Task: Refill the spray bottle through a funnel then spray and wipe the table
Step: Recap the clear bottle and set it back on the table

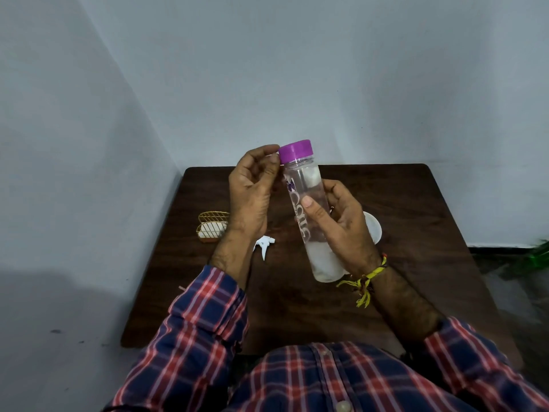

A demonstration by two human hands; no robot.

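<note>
My right hand [341,224] grips a clear water bottle [300,179] around its middle and holds it tilted above the dark wooden table [416,209]. The purple cap [295,151] sits on the bottle's top. My left hand [252,191] is raised beside the cap, its curled fingertips touching the cap's left edge. A white spray trigger head [264,243] lies on the table below my left wrist. A white round object [375,230], perhaps the funnel, shows partly behind my right hand. The spray bottle's body is hidden.
A small gold wire basket [212,226] with a white cloth or sponge inside stands at the table's left side. Grey walls close in on the left and at the back. Something green [537,260] lies on the floor at the right.
</note>
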